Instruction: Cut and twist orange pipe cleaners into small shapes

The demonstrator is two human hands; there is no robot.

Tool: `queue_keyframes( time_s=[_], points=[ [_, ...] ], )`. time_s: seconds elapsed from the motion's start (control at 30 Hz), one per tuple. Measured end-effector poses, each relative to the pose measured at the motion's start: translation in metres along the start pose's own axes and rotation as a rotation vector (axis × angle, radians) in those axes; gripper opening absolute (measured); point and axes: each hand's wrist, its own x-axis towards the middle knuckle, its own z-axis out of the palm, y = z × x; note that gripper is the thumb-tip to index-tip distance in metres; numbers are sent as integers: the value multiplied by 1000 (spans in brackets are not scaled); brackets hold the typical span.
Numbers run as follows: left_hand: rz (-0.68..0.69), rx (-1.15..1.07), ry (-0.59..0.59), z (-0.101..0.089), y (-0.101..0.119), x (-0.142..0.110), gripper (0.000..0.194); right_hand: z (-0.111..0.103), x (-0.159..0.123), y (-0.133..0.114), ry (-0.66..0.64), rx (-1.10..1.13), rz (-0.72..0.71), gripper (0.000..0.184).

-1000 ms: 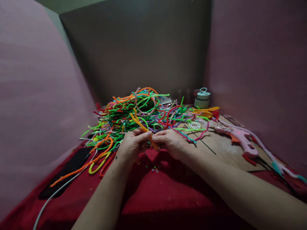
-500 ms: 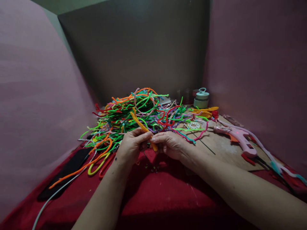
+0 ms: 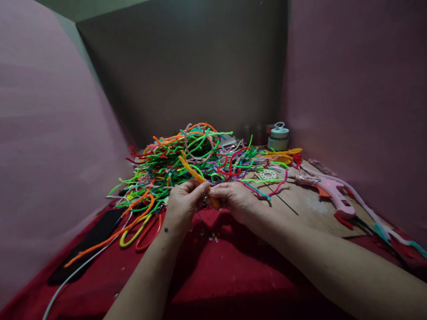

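Between both hands is a yellow-orange pipe cleaner piece (image 3: 191, 170), its strands pressed together and slanting up to the left. My left hand (image 3: 187, 200) pinches it near the middle with thumb and finger. My right hand (image 3: 235, 200) grips the same piece from the other side, fingertips touching those of the left. A short end of it shows below the fingers. Just behind the hands lies a big tangled heap of pipe cleaners (image 3: 173, 153) in green, orange, red, pink and purple.
At right, a pink glue gun (image 3: 333, 189) lies on a brown board (image 3: 310, 211), beside a white perforated disc (image 3: 267, 175). A lidded pale green jar (image 3: 278, 137) stands behind. At left are a black phone (image 3: 90, 242) and a white cable (image 3: 75, 272). Scraps (image 3: 211, 235) dot the red cloth (image 3: 227, 271).
The view has shifted slightly. Both hands still hold the yellow-orange piece, the right fingers having moved a little over its lower end.
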Motion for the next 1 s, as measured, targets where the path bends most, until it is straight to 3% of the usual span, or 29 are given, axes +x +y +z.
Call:
queue_keyframes(
  time_s=[0.23,0.33,0.57,0.7,0.83,0.9,1.0],
  points=[
    [-29,-196,-123,-7,-4,4,15,4,-3,-5,-10,23,-29,9],
    [23,-210,-137,-10,-3,4,11,3,-3,-6,11,42,-6,9],
    [324,307,-39,-11,-4,1,23,-2,1,-5,-36,21,-26,8],
    [428,606,113,-11,-8,6,48,-2,1,-7,-23,22,-6,9],
    [313,566,214,-20,-12,16,74,-3,1,-6,-51,-11,-17,8],
    [313,507,215,-24,-12,18,73,-3,2,-4,-62,-21,-35,8],
    [422,502,241,-23,-11,15,57,-3,1,-5,-48,-35,-60,8]
  ],
)
